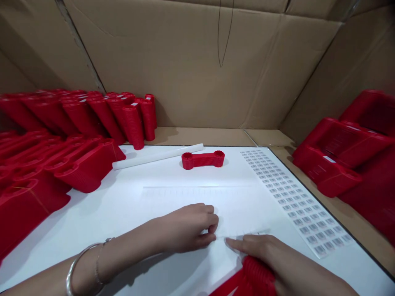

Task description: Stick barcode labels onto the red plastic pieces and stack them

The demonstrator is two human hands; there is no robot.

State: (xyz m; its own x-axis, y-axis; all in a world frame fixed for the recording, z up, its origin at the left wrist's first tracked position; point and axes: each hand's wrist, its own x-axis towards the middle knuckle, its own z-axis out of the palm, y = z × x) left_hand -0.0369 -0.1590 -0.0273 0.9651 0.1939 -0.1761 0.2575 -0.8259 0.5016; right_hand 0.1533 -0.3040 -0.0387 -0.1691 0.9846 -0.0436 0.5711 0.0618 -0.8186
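Observation:
My left hand (189,228) rests on the white sheet (129,205) near the front edge, its fingers curled in a pinch on something too small to make out. My right hand (265,253) lies just right of it, index finger stretched toward the left fingertips, with its other fingers wrapped round a red ribbed plastic part (251,277) at the bottom edge. One red bone-shaped part (203,159) stands alone farther back on the sheet. A strip of barcode stickers (296,203) runs along the sheet's right side.
Rows of red ribbed parts (77,135) are stacked on the left, and more red parts (342,152) are piled on the right. A white tube (157,156) lies behind the lone part. Cardboard walls (197,61) close in the back and sides.

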